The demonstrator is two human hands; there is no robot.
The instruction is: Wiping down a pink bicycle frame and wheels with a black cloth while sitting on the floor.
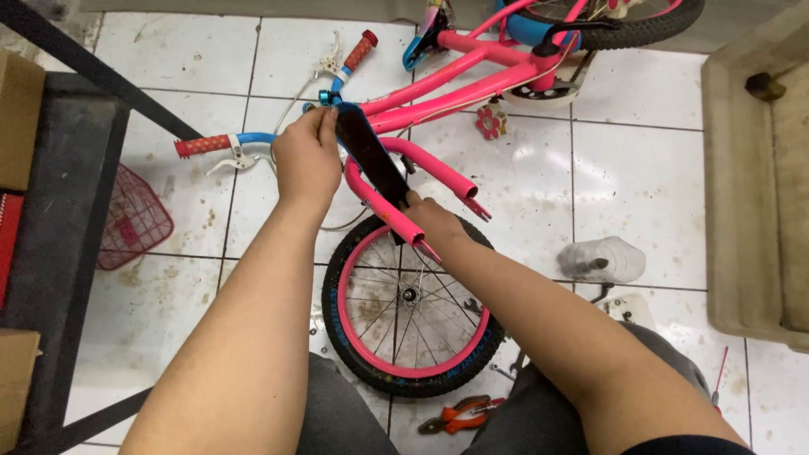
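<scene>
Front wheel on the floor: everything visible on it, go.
The front wheel is small, with a black knobbly tyre, pink rim, thin metal spokes and a metal hub. It appears to stand roughly upright on the tiled floor, between the person's knees, just below the pink fork. The right hand overlaps its top edge; real contact is unclear. Orange-handled pliers lie just beside it.

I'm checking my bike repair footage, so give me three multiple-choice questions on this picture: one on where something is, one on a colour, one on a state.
1. Where do the pliers lie?
A. on the floor by the wheel
B. in the red basket
C. on the bike frame

2. What colour is the wheel rim?
A. blue
B. pink
C. white

3. The loose wheel's state?
A. clamped in the fork
B. lying on the floor, unmounted
C. missing spokes

Answers: 1 A, orange handles lie beside the tyre; 2 B, pink hoop inside black tyre; 3 B, the fork ends hang free above it.
</scene>
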